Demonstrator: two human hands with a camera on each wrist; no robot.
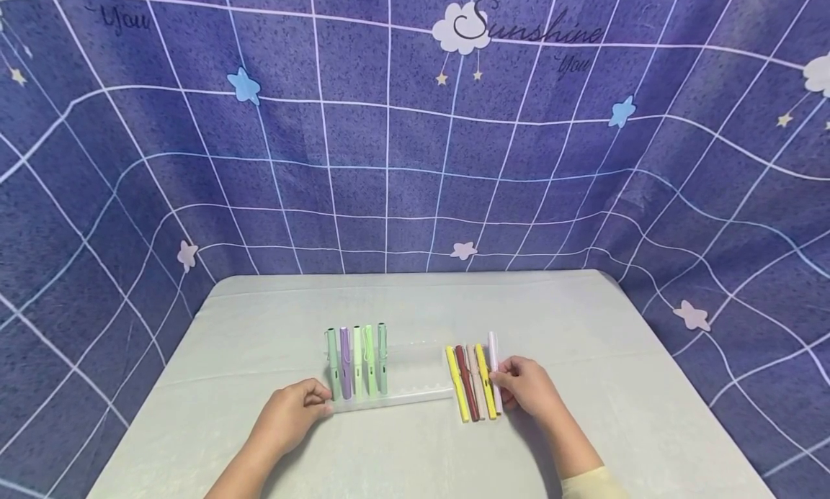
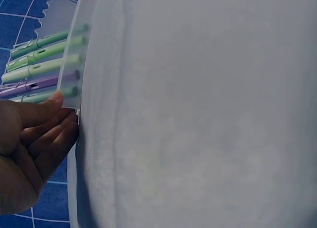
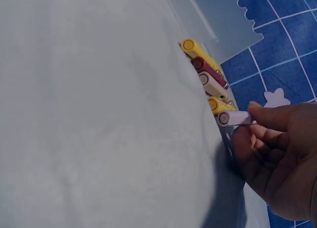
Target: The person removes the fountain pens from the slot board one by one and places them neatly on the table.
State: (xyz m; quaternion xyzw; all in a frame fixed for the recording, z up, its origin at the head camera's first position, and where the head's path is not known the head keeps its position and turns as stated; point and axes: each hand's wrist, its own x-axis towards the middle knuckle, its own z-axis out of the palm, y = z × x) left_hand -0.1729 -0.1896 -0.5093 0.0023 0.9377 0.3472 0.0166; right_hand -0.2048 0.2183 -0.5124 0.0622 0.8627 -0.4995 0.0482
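A clear plastic pen stand (image 1: 415,396) sits mid-table. In its left half several pens lean side by side: green, a purple pen (image 1: 346,369), pale green and bright green (image 2: 29,60). My left hand (image 1: 293,416) pinches the stand's front left corner, thumb on top. Right of the stand lies a row of pens: a yellow pen (image 1: 457,384), a dark red pen (image 1: 467,384), a beige pen (image 3: 213,85) and a second yellow pen (image 3: 218,105). At the row's right end my right hand (image 1: 528,387) pinches a pale lilac pen (image 3: 235,118) between thumb and fingers.
A whitish cloth covers the table (image 1: 402,456). Behind and on both sides hangs a blue curtain (image 1: 415,139) with a grid, stars and clouds. The right half of the stand holds no pens.
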